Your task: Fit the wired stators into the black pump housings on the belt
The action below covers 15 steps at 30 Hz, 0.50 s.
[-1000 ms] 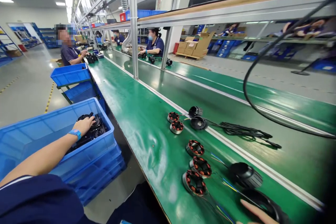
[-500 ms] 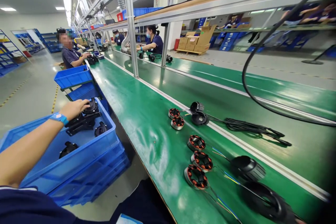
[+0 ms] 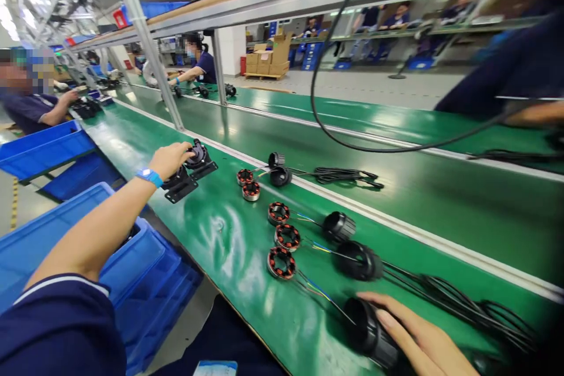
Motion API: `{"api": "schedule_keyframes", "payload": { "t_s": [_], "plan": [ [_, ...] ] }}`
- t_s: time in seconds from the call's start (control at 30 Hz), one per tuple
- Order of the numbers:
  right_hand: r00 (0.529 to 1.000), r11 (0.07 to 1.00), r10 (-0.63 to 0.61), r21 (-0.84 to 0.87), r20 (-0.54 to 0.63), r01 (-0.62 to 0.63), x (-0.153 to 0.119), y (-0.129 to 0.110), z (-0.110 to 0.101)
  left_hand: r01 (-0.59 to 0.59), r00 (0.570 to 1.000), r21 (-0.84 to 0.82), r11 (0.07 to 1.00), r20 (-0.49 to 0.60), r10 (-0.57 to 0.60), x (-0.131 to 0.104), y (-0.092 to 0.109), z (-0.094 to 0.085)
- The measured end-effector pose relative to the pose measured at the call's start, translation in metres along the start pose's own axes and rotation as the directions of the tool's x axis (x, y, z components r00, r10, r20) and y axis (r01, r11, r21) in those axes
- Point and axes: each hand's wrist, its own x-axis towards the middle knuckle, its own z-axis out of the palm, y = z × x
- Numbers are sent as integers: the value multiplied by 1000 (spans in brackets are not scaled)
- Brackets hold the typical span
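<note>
My left hand (image 3: 171, 160) is closed on a black bracketed housing (image 3: 200, 155) above the left part of the green work surface. A second black bracketed housing (image 3: 180, 187) hangs close under the fingers; whether that one is gripped too I cannot tell. At the lower right, my right hand (image 3: 418, 335) has its thumb and fingers around a black cylindrical cap (image 3: 368, 332). Coloured wires run from this cap to a stator (image 3: 282, 263) with orange-red windings. More wired stators (image 3: 287, 237) and black caps (image 3: 359, 259) lie beside it.
Stacked blue bins (image 3: 145, 247) stand left of the work surface (image 3: 229, 299). A hanging black cable (image 3: 314, 94) loops across the right side. Bundled black cords (image 3: 467, 299) lie at right. A metal post (image 3: 154, 53) rises mid-table. Co-workers sit along both sides.
My left hand has lifted the bracketed housings out of the blue bin and brought them right, over the green surface. My right hand has come into view on the nearest cap. The camera has turned right.
</note>
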Motion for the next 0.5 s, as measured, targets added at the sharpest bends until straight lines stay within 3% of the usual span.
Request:
{"api": "schedule_keyframes", "payload": {
  "t_s": [0.13, 0.27, 0.33, 0.4, 0.5],
  "plan": [
    [972, 989, 53, 120, 231, -82, -12, -30, -10, -54, 999, -19, 998, 6, 54, 11, 63, 33],
    [915, 970, -58, 241, 399, -44, -17, -56, -3, -86, 996, -47, 995, -30, 85, -12, 98, 42],
    [923, 955, -116, 297, 366, 2, -12, -64, 7, -94, 993, -90, 991, -82, 86, -34, 108, 46],
    [955, 946, -150, 318, 255, 64, -3, -67, 18, -99, 981, -176, 979, -183, 66, -61, 115, 53],
    [959, 938, -258, 270, 119, 219, 13, -68, 30, -188, 928, -372, 909, -369, 41, -105, 120, 66]
  ]
}}
